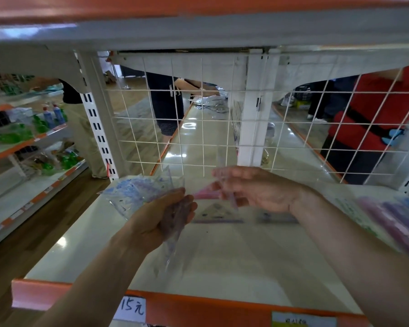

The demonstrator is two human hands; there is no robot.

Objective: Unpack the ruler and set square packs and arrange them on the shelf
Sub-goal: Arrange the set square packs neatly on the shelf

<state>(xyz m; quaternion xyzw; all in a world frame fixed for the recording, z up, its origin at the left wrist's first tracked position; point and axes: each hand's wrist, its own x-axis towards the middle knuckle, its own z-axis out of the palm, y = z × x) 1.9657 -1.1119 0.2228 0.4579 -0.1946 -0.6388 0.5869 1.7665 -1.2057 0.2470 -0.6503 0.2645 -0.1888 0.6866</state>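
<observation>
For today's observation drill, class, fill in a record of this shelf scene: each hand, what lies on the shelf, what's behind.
Left hand: grips bundle of clear packs
Right hand: pinches pink pack
Shelf: set square pack lies flat mid-shelf; purple packs at right
Behind: white wire mesh
Front edge: handwritten price tag

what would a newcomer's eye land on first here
Two bare hands meet mid-frame over the pale shelf: the left hand grips a bundle of clear packs, and the right hand pinches a pink-edged pack beside it. Behind them a white wire grid backs the shelf, and a handwritten price tag sits on the orange front edge below.
</observation>
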